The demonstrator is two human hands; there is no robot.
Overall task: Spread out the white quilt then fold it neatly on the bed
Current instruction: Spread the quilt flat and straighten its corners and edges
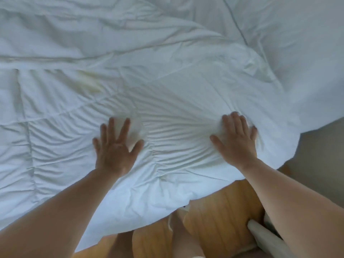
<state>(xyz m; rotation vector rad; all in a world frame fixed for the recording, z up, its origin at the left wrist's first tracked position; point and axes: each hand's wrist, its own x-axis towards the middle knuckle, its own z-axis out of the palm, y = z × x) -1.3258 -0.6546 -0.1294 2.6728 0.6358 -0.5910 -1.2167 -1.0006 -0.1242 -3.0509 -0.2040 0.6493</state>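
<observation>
The white quilt [167, 86] covers most of the view, lying wrinkled over the bed, with stitched seams on its left part and a faint yellowish patch left of centre. Its near edge hangs over the bed's corner. My left hand [115, 148] lies flat on the quilt with fingers spread, palm down. My right hand [236, 140] rests flat on the quilt too, close to its right edge, fingers apart. Fine creases fan out between the two hands. Neither hand grips any fabric.
The white bed sheet [297, 43] shows at the upper right beyond the quilt's folded edge. Wooden floor [219, 207] lies below the quilt's hanging edge, with my legs and a pale object [264, 235] on it. A beige surface [320, 164] is at the right.
</observation>
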